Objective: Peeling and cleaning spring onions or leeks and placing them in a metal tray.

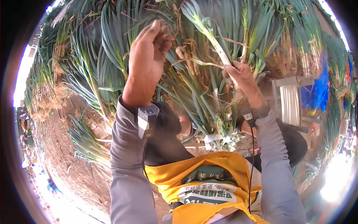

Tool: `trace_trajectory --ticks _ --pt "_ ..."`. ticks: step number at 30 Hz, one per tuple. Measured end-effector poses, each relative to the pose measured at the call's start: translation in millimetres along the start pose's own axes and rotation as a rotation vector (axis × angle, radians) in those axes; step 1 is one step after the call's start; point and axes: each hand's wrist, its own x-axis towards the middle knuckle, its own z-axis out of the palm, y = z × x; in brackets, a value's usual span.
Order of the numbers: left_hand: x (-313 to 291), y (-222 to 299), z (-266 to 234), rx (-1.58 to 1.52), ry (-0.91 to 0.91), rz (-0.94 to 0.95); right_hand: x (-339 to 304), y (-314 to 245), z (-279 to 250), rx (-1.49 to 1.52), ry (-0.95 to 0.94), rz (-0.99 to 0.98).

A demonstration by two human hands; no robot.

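Observation:
My right hand (240,74) is closed around the pale lower stem of a long green onion (212,39). Its green leaves point up and to the left, away from me, and stringy roots hang below my grip. My left hand (149,52) is raised to the left of this stalk, its fingers loosely curled and apart, with nothing visible in them. Under and between my hands lies a loose heap of green onions (190,95) with dry brown leaves. Trimmed leaf scraps (223,130) are piled between my feet.
Tied bundles of green onions (115,37) stand across the far side and at the left. A smaller bunch (89,142) lies on the dirt floor (59,149). To my right are a metal-framed stool (291,99) and blue plastic netting (317,91). A yellow apron (164,177) covers my lap.

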Motion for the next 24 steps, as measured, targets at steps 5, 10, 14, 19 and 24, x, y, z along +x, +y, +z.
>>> trace_trajectory --ticks 5,10,14,19,24 --pt "-2.6 1.9 -3.6 0.005 -0.014 0.016 8.3 51.4 50.2 -0.407 -0.016 -0.054" --pt "-9.6 -0.7 3.6 0.049 -0.009 -0.037 46.9 141.5 106.3 -0.857 -0.116 -0.001" --pt "-18.6 8.4 -0.8 0.091 -0.025 -0.049 76.2 177.7 128.2 -0.855 -0.108 -0.063" --pt "-20.6 12.1 8.7 0.203 0.04 -0.011 152.6 233.0 82.7 -0.685 0.428 0.11" --pt "-16.1 8.2 14.8 0.219 0.081 -0.096 177.9 260.8 70.0 -1.014 0.257 0.065"
